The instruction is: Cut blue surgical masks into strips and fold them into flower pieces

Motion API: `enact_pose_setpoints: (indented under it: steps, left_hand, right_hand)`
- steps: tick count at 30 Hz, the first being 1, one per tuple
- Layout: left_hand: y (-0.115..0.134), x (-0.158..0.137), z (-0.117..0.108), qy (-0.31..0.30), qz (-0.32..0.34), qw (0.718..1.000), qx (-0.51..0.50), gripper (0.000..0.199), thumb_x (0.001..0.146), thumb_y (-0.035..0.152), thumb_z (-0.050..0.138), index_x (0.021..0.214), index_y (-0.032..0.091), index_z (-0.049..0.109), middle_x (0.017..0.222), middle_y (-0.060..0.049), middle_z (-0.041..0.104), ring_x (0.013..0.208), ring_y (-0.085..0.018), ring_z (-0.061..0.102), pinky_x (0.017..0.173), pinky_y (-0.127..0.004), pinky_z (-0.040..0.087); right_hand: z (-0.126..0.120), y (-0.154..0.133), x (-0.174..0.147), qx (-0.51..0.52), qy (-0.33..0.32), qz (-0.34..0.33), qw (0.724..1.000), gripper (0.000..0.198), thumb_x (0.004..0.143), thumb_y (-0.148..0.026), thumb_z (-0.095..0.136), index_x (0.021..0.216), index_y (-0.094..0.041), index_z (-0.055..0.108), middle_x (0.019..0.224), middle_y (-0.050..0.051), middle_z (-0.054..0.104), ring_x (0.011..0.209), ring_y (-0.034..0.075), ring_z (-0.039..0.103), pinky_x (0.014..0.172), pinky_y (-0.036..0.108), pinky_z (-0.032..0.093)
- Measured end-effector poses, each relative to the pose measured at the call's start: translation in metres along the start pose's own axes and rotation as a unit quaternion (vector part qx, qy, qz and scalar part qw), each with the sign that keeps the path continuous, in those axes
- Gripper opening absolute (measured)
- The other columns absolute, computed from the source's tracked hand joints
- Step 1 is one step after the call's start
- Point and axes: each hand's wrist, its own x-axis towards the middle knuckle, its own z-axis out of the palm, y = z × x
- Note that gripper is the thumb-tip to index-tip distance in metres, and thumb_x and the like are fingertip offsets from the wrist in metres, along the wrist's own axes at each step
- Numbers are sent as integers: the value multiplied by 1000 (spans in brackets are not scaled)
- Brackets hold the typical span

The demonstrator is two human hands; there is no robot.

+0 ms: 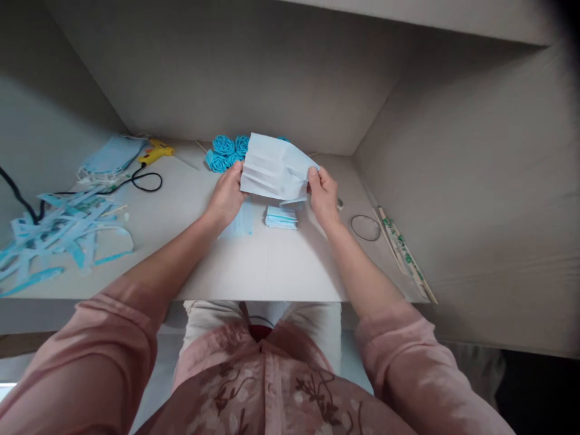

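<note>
A pale, pleated sheet of face mask fabric (274,166) is stretched between my two hands above the table. My left hand (228,192) pinches its left edge, and my right hand (323,190) grips the right edge, where the sheet is creased. Below it lies a small stack of folded mask pieces (281,217). Left of the stack, a flat light-blue piece (239,220) rests on the table, partly behind my left hand. Bright blue rolled fabric roses (222,151) sit behind the sheet, which hides some of them.
A yellow glue gun (156,152) with a black cord lies at the back left beside piled masks (111,158). Cut blue strips (67,226) cover the left side. On the right are a thin ring (365,228) and sticks in printed wrappers (401,244) along the side wall.
</note>
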Motion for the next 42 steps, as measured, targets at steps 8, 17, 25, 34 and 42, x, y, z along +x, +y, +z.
enact_pose_setpoints:
  steps: [8,17,25,34,42]
  left_hand:
    - [-7,1,-8,61,6,992,108,33,66,41,83,64,16,62,59,3,57,53,-9,49,51,-21,39]
    - [-2,2,-6,43,16,997,60,38,76,56,71,80,18,65,72,-1,63,69,-14,62,61,-23,46]
    - [-2,2,-8,89,10,993,70,35,70,39,81,63,17,56,59,2,56,62,-13,59,57,-23,43]
    - [-10,-4,-1,-60,-111,992,-28,29,81,38,70,100,17,64,87,-4,69,75,-15,67,67,-27,51]
    - [-15,-25,23,-214,-86,973,14,60,65,41,85,118,19,67,135,-12,61,135,-32,47,112,-44,38]
  right_hand:
    - [-4,-4,1,-146,72,-56,985,55,89,-73,32,66,-24,32,58,-6,33,57,12,33,59,28,29]
    - [-6,-3,2,-155,69,-65,983,53,92,-69,34,65,-23,30,58,-5,32,57,11,33,58,27,28]
    - [-4,-6,0,-135,33,-53,989,55,88,-69,41,62,-23,30,56,-6,29,57,10,30,57,26,30]
    - [-3,17,10,71,93,60,991,52,84,-71,48,83,-20,57,73,-2,54,71,14,52,66,28,45]
    - [13,1,-7,96,-10,45,994,46,85,-65,52,92,-21,59,82,1,60,75,15,55,67,28,46]
